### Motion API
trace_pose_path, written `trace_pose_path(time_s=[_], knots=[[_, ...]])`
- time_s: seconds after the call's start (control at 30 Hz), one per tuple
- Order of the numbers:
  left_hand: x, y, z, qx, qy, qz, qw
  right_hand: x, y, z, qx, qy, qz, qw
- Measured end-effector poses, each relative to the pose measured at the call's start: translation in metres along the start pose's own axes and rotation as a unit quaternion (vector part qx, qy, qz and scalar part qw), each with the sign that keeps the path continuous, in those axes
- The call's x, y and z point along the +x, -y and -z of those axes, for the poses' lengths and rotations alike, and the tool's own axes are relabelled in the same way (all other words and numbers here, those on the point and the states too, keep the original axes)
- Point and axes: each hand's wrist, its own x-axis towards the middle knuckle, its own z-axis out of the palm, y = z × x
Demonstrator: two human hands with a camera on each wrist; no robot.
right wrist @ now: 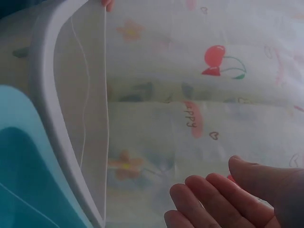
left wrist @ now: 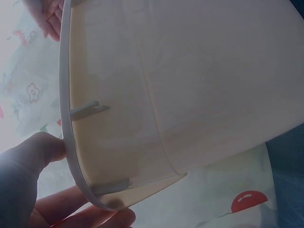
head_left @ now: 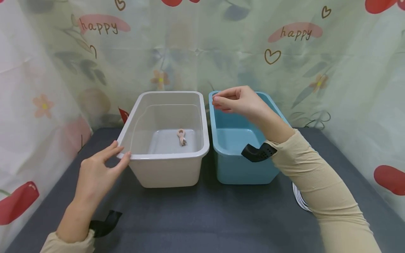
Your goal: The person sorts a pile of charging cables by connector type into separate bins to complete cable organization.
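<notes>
A white plastic bin [head_left: 167,171] stands on the dark table, and a small bundled pale pink cable [head_left: 181,137] lies on its floor. My left hand [head_left: 99,172] grips the bin's near left corner. In the left wrist view the thumb is on one side of the rim [left wrist: 66,90] and the fingers are on the other. A blue plastic bin [head_left: 245,170] stands just to the right of the white one. Over its far left part my right hand [head_left: 237,100] is raised with fingers loosely bent. The right wrist view shows the palm side of the right hand [right wrist: 223,199] holding nothing.
Partly behind the right sleeve [head_left: 319,182], a coil of white cable [head_left: 299,198] lies on the dark tabletop [head_left: 190,218]. A patterned curtain [head_left: 196,45] hangs behind the bins and along both sides. Black wrist mounts [head_left: 257,153] stick out from both forearms.
</notes>
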Motion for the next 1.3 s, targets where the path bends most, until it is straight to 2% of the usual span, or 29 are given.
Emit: trace_pose_path(time_s=[0.3, 0.57, 0.8, 1.0, 1.13, 1.3], knots=[[0.000, 0.000, 0.000, 0.001, -0.007, -0.005, 1.0000, -0.035, -0.028, 0.025, -0.022, -0.018, 0.014, 1.000], [0.000, 0.000, 0.000, 0.001, -0.006, -0.006, 1.0000, -0.063, -0.055, 0.048, 0.008, -0.027, 0.006, 1.000], [-0.001, 0.000, 0.000, 0.002, -0.002, -0.004, 1.0000, -0.081, -0.074, 0.058, 0.013, -0.062, -0.008, 0.998], [-0.001, 0.000, 0.000, -0.003, 0.005, 0.004, 1.0000, -0.094, -0.093, 0.073, 0.095, -0.076, 0.041, 0.992], [-0.001, 0.000, 0.000, -0.003, 0.005, 0.005, 1.0000, -0.104, -0.106, 0.081, 0.114, -0.109, 0.060, 0.986], [-0.002, 0.000, 0.000, -0.004, -0.002, 0.001, 1.0000, -0.117, -0.124, 0.093, 0.172, -0.136, 0.090, 0.972]])
